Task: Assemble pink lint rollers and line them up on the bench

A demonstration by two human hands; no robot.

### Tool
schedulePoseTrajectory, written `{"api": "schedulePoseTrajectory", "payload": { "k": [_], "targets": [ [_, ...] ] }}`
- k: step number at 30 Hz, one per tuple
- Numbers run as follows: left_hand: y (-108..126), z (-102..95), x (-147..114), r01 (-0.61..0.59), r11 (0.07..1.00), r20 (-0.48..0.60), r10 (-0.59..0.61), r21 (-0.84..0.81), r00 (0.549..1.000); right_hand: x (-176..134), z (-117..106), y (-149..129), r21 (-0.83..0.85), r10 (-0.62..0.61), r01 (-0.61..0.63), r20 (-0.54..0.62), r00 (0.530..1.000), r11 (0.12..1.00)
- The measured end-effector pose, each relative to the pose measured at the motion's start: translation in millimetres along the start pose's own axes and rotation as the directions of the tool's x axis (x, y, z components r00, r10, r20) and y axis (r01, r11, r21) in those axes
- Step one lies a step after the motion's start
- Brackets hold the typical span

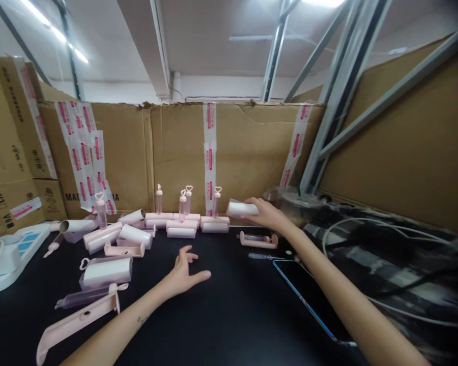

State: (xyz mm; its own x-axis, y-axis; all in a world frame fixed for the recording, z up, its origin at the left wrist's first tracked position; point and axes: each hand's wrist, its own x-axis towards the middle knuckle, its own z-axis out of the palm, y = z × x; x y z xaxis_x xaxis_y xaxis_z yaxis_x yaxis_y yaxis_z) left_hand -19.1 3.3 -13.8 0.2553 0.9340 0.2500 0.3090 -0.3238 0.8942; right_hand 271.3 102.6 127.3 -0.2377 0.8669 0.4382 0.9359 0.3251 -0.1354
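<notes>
My right hand (266, 213) is closed on a white lint roll (242, 208) with a clear cover around it, held above the back right of the black table. Below it lie a pink roller frame (257, 240) and a clear handle piece (262, 256). My left hand (183, 273) hovers over the middle of the table with its fingers apart, holding nothing. Several pink lint rollers (215, 224) with heart-topped handles stand at the back. Left of my left hand lies another white roll (107, 270) in a clear cover, above a loose pink frame (80, 316).
A phone (309, 300) lies by my right forearm. Behind it are a lidded plastic cup (295, 201) and a dark heap with a white cable (366, 220). A white power strip (26, 254) is at the left edge. Cardboard walls (179, 157) bound the back and sides.
</notes>
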Motion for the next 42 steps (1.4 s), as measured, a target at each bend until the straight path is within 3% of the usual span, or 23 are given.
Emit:
{"api": "schedulePoseTrajectory", "payload": {
  "k": [3,5,6,9,11,13,14,16,19,21,23,28,30,32,35,37,39,42],
  "targets": [
    [4.1,-0.1,-0.4,0.004,1.0,-0.145,-0.002,0.008,0.989,-29.5,-1.5,-45.7,0.119,-0.207,0.194,0.111,0.972,0.974],
    [8.6,-2.8,-1.5,-0.007,0.999,-0.194,0.014,0.041,0.981,-51.4,10.7,-79.3,0.315,-0.401,0.328,0.201,0.894,0.891],
    [10.8,-4.7,-2.1,-0.009,0.998,-0.188,0.02,0.06,0.982,-61.1,18.6,-94.1,0.356,-0.447,0.354,0.223,0.866,0.865],
    [14.9,-10.0,-2.7,0.019,0.993,-0.067,-0.011,0.119,0.998,-78.0,36.8,-119.0,0.382,-0.476,0.365,0.255,0.842,0.849],
    [14.9,-12.1,-1.7,0.031,0.988,0.008,-0.033,0.152,0.999,-76.4,37.6,-114.2,0.392,-0.51,0.396,0.25,0.823,0.831],
    [12.9,-12.6,-0.2,0.015,0.988,0.009,-0.017,0.156,1.0,-65.2,30.2,-93.4,0.327,-0.479,0.388,0.274,0.834,0.862],
    [11.3,-12.4,0.5,0.004,0.989,-0.021,-0.001,0.147,1.0,-57.3,25.3,-79.0,0.244,-0.405,0.34,0.308,0.861,0.908],
    [8.2,-11.0,1.1,-0.005,0.993,-0.091,0.016,0.117,0.996,-40.0,17.5,-47.4,0.022,-0.143,0.145,0.38,0.914,0.989],
    [6.3,-8.3,0.0,-0.024,0.996,-0.15,0.038,0.091,0.988,-20.1,19.1,-7.7,-0.115,0.041,0.016,0.48,0.876,0.993],
    [8.6,-7.0,-1.7,-0.057,0.988,-0.199,0.085,0.142,0.976,-14.0,28.1,7.2,-0.158,0.094,-0.008,0.543,0.835,0.987],
    [14.1,-6.8,-3.6,-0.088,0.962,-0.272,0.16,0.259,0.949,-12.9,38.3,13.3,-0.183,0.11,-0.008,0.557,0.823,0.983],
    [35.2,-11.8,-9.5,-0.174,0.851,-0.351,0.379,0.495,0.856,-17.2,41.6,8.8,-0.2,0.085,-0.005,0.394,0.915,0.98],
    [44.9,-14.9,-12.1,-0.217,0.846,-0.359,0.421,0.487,0.833,-18.7,31.5,1.1,-0.17,0.043,0.006,0.279,0.959,0.985],
    [55.1,-17.4,-14.2,-0.242,0.885,-0.369,0.396,0.399,0.841,-22.1,19.5,-13.6,-0.118,-0.011,0.029,0.152,0.988,0.993],
    [70.4,-17.8,-15.9,-0.205,0.979,-0.236,0.202,0.013,0.95,-36.7,7.1,-52.0,-0.007,-0.112,0.112,0.004,0.994,0.994],
    [78.4,-15.6,-17.0,-0.031,0.94,-0.004,0.032,-0.34,0.999,-54.5,5.7,-85.3,0.079,-0.221,0.225,-0.057,0.974,0.971],
    [83.8,-12.7,-19.2,0.215,0.782,0.239,-0.086,-0.585,0.967,-75.6,9.1,-117.9,0.237,-0.494,0.521,-0.167,0.853,0.82],
    [88.8,-10.2,-24.6,0.461,0.559,0.446,-0.175,-0.689,0.878,-103.4,18.0,-152.5,0.153,-0.685,0.724,-0.24,0.688,0.673]
  ]
}}
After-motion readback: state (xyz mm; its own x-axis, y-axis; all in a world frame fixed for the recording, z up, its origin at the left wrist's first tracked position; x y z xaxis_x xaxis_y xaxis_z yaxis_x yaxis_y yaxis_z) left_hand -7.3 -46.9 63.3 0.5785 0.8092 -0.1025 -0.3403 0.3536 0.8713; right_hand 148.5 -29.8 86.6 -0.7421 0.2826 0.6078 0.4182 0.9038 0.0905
